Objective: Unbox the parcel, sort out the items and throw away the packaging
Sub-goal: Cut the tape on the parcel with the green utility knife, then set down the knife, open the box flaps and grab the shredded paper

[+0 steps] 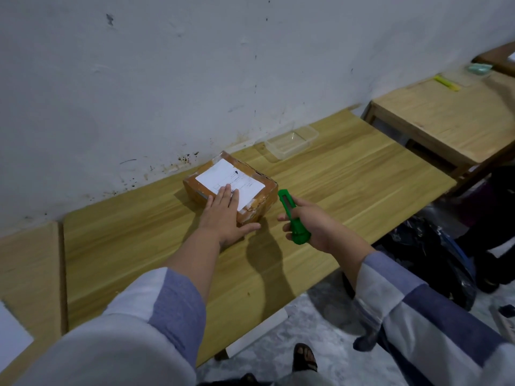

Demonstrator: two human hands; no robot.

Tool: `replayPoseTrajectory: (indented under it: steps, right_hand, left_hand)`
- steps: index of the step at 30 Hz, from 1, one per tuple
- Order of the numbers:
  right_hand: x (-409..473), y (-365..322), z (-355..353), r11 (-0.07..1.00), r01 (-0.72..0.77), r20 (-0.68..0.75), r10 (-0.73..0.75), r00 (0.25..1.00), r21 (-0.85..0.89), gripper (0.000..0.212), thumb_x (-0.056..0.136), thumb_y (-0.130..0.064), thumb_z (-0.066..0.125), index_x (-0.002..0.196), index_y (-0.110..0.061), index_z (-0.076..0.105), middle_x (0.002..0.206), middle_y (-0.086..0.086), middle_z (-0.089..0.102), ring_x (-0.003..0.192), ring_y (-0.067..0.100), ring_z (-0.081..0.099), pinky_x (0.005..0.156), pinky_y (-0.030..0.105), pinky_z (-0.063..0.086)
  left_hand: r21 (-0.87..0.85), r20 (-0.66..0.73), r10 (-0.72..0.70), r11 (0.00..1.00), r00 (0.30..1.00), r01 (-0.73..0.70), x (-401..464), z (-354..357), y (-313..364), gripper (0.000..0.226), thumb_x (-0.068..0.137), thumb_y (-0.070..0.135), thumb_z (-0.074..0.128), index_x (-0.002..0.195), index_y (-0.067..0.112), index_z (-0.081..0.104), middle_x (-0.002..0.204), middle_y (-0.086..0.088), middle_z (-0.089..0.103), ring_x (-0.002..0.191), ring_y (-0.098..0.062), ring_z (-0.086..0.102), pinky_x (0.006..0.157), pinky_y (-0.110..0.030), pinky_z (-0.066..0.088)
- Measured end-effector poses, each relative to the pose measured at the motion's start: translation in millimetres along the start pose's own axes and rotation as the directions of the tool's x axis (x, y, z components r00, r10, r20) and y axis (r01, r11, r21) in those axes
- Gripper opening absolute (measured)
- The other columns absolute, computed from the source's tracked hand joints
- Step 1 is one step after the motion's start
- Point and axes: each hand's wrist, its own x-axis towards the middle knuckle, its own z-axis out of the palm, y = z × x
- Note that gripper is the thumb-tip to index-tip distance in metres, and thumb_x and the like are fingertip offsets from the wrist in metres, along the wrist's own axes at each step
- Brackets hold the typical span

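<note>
Both arms are clothed in loose long sleeves, pushed up so that the forearms are left bare; the left sleeve [145, 310] is made up of broad bands of pale grey-white and muted blue, with a blue band at the cuff; the right sleeve [412, 307] is banded likewise, its fabric creased near the cuff; a dark open-toed sandal [305, 358] is worn on one foot, seen at the lower edge.

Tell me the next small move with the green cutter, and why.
Probably bring the green cutter to the parcel's near taped edge and start slitting. The parcel looks still sealed, label up, on the wooden table; the left hand lies flat on it, steadying it; the right hand grips the cutter just beside it, not yet touching.
</note>
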Motion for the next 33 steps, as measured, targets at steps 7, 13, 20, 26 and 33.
replayPoseTrajectory:
  steps: [7, 13, 20, 26, 33]
  right_hand:
    - [49, -29, -5, 0.896, 0.206, -0.196, -0.301, 0.933, -0.393, 0.048, 0.089, -0.020, 0.062, 0.134, -0.025, 0.050, 0.094, 0.002, 0.067, 0.060, 0.017, 0.063, 0.067, 0.037, 0.056]
    - [123, -55, -4, 0.677, 0.202, -0.156, -0.429, 0.890, -0.708, 0.046, 0.085, -0.031, 0.065, 0.129, -0.019, 0.057, 0.114, 0.008, 0.069, 0.092, 0.025, 0.067, 0.066, 0.027, 0.049]
    - [219, -74, 9, 0.421, 0.189, 0.016, -0.381, 0.924, -0.887, 0.040, 0.087, -0.033, 0.063, 0.123, -0.017, 0.061, 0.114, 0.010, 0.066, 0.090, 0.026, 0.067, 0.072, 0.031, 0.055]
    - [249, -74, 16, 0.237, 0.215, 0.127, -0.337, 0.933, -0.947, 0.033, 0.088, -0.035, 0.062, 0.111, -0.011, 0.062, 0.106, 0.010, 0.065, 0.094, 0.028, 0.064, 0.076, 0.038, 0.056]
    - [249, -102, 46, 0.446, 0.625, 0.383, -0.520, 0.764, -0.640, 0.024, 0.092, -0.015, 0.054, 0.112, -0.013, 0.067, 0.112, 0.007, 0.067, 0.097, 0.020, 0.063, 0.081, 0.024, 0.047]
  left_hand:
    - [-0.091, -0.215, -0.131, 0.989, 0.968, 0.114, 21, -7, 3, 0.074, 0.094, 0.061, 0.015, 0.152, 0.015, 0.009, 0.161, -0.002, 0.009, 0.148, -0.017, 0.005, 0.120, -0.039, 0.005]
    - [-0.082, -0.135, -0.259, 0.965, 0.956, 0.249, 60, -12, -8, 0.075, 0.095, 0.059, 0.016, 0.152, 0.012, 0.001, 0.161, -0.006, -0.004, 0.148, -0.020, -0.005, 0.119, -0.043, -0.001]
    - [-0.046, -0.186, -0.335, 0.942, 0.924, 0.332, 78, 1, -7, 0.082, 0.088, 0.066, 0.003, 0.152, 0.015, -0.003, 0.159, -0.003, -0.015, 0.147, -0.018, -0.013, 0.118, -0.043, -0.007]
    - [-0.043, -0.201, -0.359, 0.933, 0.912, 0.358, 82, 2, -8, 0.084, 0.085, 0.069, 0.001, 0.152, 0.018, -0.003, 0.159, 0.002, -0.015, 0.146, -0.014, -0.012, 0.119, -0.041, -0.007]
    - [-0.094, -0.241, -0.361, 0.933, 0.901, 0.349, 81, 5, -7, 0.083, 0.087, 0.070, 0.009, 0.152, 0.019, 0.007, 0.159, 0.003, -0.005, 0.147, -0.013, -0.003, 0.119, -0.041, -0.004]
